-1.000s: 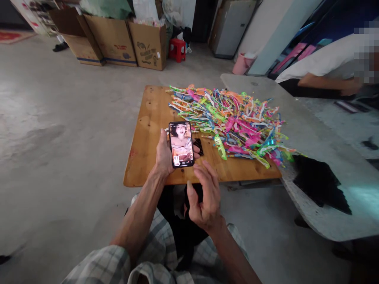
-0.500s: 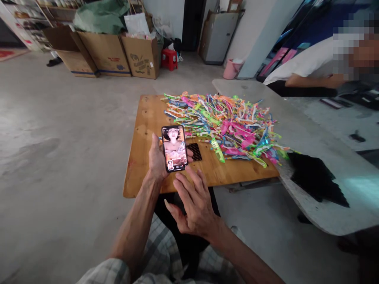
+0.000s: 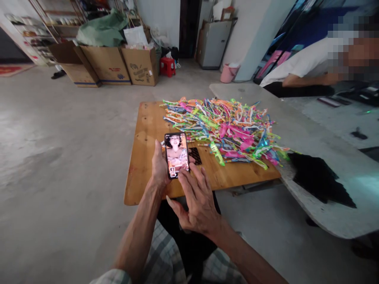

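My left hand [image 3: 160,165] is wrapped round a smartphone [image 3: 177,153] from behind, thumb along its left edge, its lit screen tilted up at me. On the screen is a picture of a person, with a small thumbnail at the lower left. My right hand [image 3: 197,201] holds nothing, fingers apart, with a fingertip over the phone's lower edge. I cannot tell whether it touches the glass. Just behind the phone, a flat black patterned piece [image 3: 196,156] lies on the wooden tabletop [image 3: 145,157].
Brightly coloured thin plastic pieces [image 3: 219,126] are heaped on the wooden top. Black flat sheets [image 3: 319,177] lie on the grey table [image 3: 340,221] at right, where another person [image 3: 310,59] leans. Cardboard boxes [image 3: 106,65], a red stool [image 3: 167,66] and a pink bucket [image 3: 229,73] stand behind.
My right hand's fingers have moved up over the bottom of the phone screen. The picture on the screen differs slightly. The whole view has shifted a little, with my left hand still holding the phone.
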`<state>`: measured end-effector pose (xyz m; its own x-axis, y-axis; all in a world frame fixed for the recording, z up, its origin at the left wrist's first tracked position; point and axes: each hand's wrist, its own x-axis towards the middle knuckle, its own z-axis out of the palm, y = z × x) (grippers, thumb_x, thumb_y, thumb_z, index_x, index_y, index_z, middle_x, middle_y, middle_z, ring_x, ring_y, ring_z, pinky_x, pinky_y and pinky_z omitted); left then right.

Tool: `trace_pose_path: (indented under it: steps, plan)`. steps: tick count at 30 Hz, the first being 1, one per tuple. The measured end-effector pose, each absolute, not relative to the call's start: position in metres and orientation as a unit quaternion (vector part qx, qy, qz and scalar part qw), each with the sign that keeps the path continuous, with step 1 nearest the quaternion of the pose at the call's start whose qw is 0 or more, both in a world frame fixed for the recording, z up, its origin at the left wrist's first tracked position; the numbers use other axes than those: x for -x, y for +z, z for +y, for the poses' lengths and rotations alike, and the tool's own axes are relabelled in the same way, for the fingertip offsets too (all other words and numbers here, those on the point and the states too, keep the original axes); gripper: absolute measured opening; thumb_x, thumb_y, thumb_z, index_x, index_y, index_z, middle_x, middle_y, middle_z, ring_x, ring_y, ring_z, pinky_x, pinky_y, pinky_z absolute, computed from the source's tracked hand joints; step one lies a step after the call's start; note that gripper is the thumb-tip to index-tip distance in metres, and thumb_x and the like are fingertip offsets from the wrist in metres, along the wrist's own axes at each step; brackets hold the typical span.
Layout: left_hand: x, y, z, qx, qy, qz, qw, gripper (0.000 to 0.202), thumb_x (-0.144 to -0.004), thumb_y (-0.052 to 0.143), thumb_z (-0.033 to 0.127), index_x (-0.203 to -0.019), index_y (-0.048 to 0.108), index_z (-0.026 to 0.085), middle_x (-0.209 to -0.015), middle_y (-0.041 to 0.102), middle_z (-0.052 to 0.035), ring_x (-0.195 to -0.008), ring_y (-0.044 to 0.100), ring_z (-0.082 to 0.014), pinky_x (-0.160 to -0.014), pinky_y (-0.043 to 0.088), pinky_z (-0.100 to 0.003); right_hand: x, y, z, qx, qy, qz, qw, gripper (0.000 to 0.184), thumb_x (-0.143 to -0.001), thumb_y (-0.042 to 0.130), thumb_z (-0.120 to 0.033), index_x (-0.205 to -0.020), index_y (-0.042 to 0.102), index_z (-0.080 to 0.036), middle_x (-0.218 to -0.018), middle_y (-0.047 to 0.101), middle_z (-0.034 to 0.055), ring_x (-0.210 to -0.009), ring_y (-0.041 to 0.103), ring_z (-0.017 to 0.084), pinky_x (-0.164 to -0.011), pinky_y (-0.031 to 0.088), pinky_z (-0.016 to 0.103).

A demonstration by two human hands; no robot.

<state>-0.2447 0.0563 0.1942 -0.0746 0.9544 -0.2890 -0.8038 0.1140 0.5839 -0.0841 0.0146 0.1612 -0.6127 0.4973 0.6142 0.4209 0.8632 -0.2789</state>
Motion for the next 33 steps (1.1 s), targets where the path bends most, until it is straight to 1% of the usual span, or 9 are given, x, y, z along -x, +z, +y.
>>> trace_pose_path:
  steps: [5,11,15,17,20,23,25,29,33]
  plan:
    - [0.239,0.194,0.056,-0.086,0.661,0.37,0.647,0.086,-0.099,0.015,0.067,-0.106,0.071,0.003,-0.086,0.075,-0.0209,-0.085,0.075,-0.0307,-0.08,0.061,-0.042,0.088,0.169,0.023,0.277,0.052,-0.888,0.363,0.071,-0.093,0.06,-0.048,-0.147,0.04,-0.007,-0.148,0.051,0.02,-0.149,0.029,0.041,-0.118,0.028,0.068]
    - [0.235,0.187,0.054,-0.084,0.655,0.345,0.667,0.084,-0.099,0.017,0.067,-0.11,0.071,0.004,-0.092,0.076,-0.0196,-0.094,0.074,-0.0308,-0.089,0.058,-0.043,0.094,0.176,0.025,0.278,0.052,-0.897,0.339,0.069,-0.096,0.052,-0.05,-0.147,0.038,-0.005,-0.149,0.05,0.0193,-0.149,0.026,0.042,-0.119,0.023,0.069]
    - [0.229,0.186,0.051,-0.102,0.671,0.309,0.666,0.075,-0.101,0.024,0.064,-0.112,0.071,0.007,-0.098,0.076,-0.0166,-0.096,0.073,-0.0288,-0.093,0.057,-0.041,0.096,0.186,0.041,0.283,0.044,-0.891,0.352,0.07,-0.096,0.051,-0.051,-0.148,0.037,-0.007,-0.151,0.048,0.0189,-0.148,0.028,0.043,-0.119,0.021,0.07]
    - [0.226,0.185,0.051,-0.104,0.664,0.304,0.675,0.074,-0.101,0.024,0.064,-0.112,0.071,0.008,-0.097,0.076,-0.0156,-0.097,0.073,-0.0288,-0.093,0.057,-0.041,0.095,0.192,0.051,0.291,0.048,-0.875,0.384,0.068,-0.095,0.054,-0.049,-0.147,0.038,-0.008,-0.15,0.049,0.0193,-0.147,0.031,0.041,-0.119,0.024,0.069]
    - [0.227,0.182,0.052,-0.119,0.653,0.307,0.682,0.077,-0.1,0.022,0.066,-0.115,0.07,0.008,-0.098,0.076,-0.0162,-0.096,0.073,-0.0308,-0.089,0.058,-0.043,0.087,0.197,0.059,0.293,0.067,-0.841,0.449,0.065,-0.094,0.056,-0.043,-0.147,0.038,-0.009,-0.147,0.051,0.02,-0.145,0.035,0.039,-0.117,0.031,0.067]
    - [0.23,0.178,0.055,-0.132,0.657,0.306,0.676,0.075,-0.099,0.026,0.068,-0.114,0.07,0.009,-0.099,0.076,-0.0168,-0.093,0.074,-0.0319,-0.085,0.06,-0.044,0.078,0.191,0.053,0.277,0.079,-0.823,0.49,0.068,-0.091,0.061,-0.036,-0.149,0.038,-0.009,-0.145,0.052,0.0198,-0.144,0.038,0.038,-0.118,0.034,0.065]
    - [0.23,0.178,0.057,-0.124,0.661,0.32,0.667,0.075,-0.099,0.027,0.067,-0.11,0.071,0.008,-0.098,0.076,-0.0182,-0.09,0.074,-0.0316,-0.083,0.06,-0.043,0.074,0.185,0.045,0.266,0.088,-0.824,0.493,0.069,-0.089,0.063,-0.032,-0.149,0.039,-0.009,-0.145,0.053,0.0195,-0.144,0.038,0.038,-0.117,0.035,0.065]
    - [0.226,0.189,0.059,-0.099,0.664,0.341,0.658,0.078,-0.1,0.023,0.065,-0.101,0.073,0.006,-0.086,0.076,-0.0182,-0.084,0.075,-0.0301,-0.081,0.061,-0.043,0.071,0.177,0.032,0.253,0.109,-0.828,0.489,0.068,-0.088,0.064,-0.029,-0.148,0.04,-0.01,-0.144,0.054,0.0185,-0.143,0.04,0.039,-0.116,0.037,0.066]
    - [0.222,0.197,0.06,-0.097,0.656,0.357,0.658,0.081,-0.1,0.017,0.065,-0.098,0.072,0.005,-0.083,0.075,-0.0187,-0.083,0.075,-0.0298,-0.08,0.061,-0.042,0.071,0.174,0.028,0.247,0.109,-0.827,0.493,0.065,-0.088,0.062,-0.028,-0.146,0.041,-0.008,-0.142,0.055,0.0203,-0.142,0.041,0.039,-0.114,0.039,0.067]
